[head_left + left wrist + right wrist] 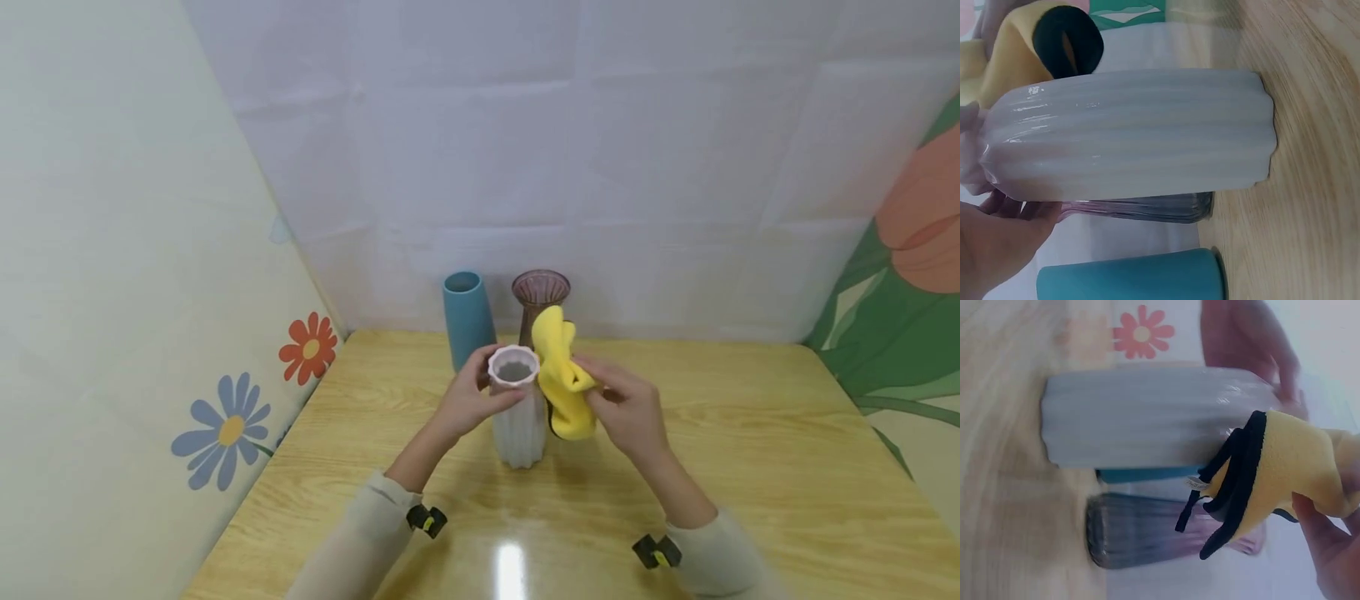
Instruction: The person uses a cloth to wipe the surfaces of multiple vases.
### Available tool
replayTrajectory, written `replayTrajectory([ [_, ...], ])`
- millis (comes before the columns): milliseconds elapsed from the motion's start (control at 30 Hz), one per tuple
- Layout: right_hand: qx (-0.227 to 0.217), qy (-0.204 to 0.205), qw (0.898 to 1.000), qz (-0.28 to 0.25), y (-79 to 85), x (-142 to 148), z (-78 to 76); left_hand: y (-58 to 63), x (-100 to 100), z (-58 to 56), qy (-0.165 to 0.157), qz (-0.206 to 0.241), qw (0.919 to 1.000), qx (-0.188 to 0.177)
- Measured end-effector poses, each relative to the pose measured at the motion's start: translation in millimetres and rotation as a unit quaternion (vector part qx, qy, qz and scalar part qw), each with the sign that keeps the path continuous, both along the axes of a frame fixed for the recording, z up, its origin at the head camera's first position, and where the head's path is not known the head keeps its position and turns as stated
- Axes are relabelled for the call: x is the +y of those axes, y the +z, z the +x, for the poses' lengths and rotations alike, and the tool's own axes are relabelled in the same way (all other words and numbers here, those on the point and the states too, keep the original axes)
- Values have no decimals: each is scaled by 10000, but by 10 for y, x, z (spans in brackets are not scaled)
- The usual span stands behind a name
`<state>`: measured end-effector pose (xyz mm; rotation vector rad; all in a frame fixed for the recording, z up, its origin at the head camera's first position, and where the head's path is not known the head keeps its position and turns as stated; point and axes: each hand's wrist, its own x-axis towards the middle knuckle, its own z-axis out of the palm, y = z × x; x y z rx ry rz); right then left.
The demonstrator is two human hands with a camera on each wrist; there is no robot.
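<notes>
A white fluted vase [519,429] with a scalloped rim stands upright on the table. My left hand [474,396] grips it near the neck, thumb in front and fingers behind. In my right hand [626,406] a bunched yellow cloth [564,383] with dark edging is pinched between thumb and fingers, close to the vase's right side. The right wrist view shows the cloth's dark border [1244,481] and a small label loop beside the vase's upper part; whether they touch is hard to tell.
A teal vase [468,321] stands behind and to the left of the white one. Behind the cloth is a purple ribbed glass vase [541,289] with a flared mouth. The wooden table [735,433] meets a white sheet backdrop [660,183] at the back.
</notes>
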<state>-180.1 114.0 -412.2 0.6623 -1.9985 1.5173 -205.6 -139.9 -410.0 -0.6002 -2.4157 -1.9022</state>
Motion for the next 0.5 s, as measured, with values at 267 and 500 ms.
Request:
replayTrajectory([
  [267,132,97,9985,526,-142,-195,-44,-18,29,12,259,-212,9994,60],
  [500,-65,-62,9976,686,-192,-253,3,-26,-6,-31,248,-388,9988,156],
])
